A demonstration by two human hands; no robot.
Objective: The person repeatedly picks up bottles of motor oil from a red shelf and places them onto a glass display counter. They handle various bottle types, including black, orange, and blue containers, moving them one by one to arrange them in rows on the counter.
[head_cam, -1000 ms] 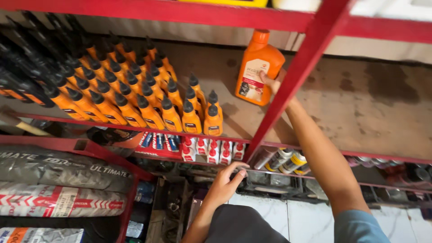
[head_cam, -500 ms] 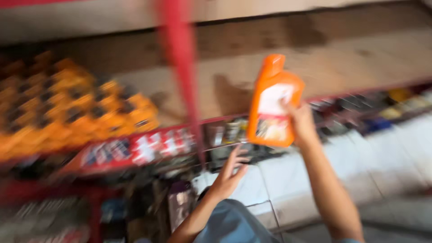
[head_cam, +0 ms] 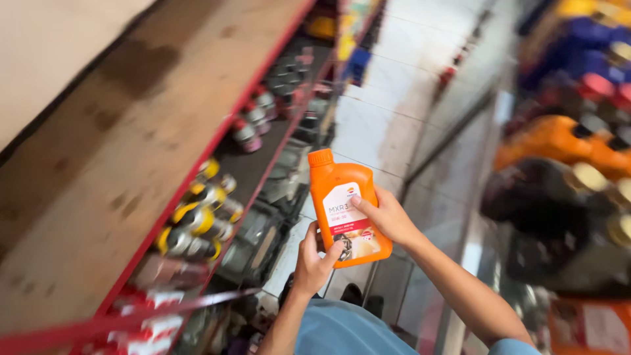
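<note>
Orange plastic oil bottle with white-red label (head_cam: 347,213) held upright over tiled aisle, beside red-edged wooden shelf (head_cam: 125,171). Right hand (head_cam: 388,217) wraps its side, left hand (head_cam: 314,258) clasps its base. Advice: support base, label facing up.

Bottle (head_cam: 347,213) upright mid-frame, held between both hands: left hand (head_cam: 314,258) at its lower left corner, right hand (head_cam: 388,217) on its right side. Wooden shelf (head_cam: 118,171) runs along the left, with cans (head_cam: 197,220) on the shelf level below it. More bottles (head_cam: 565,141) stacked at right, tiled floor (head_cam: 401,112) between the two sides.
</note>
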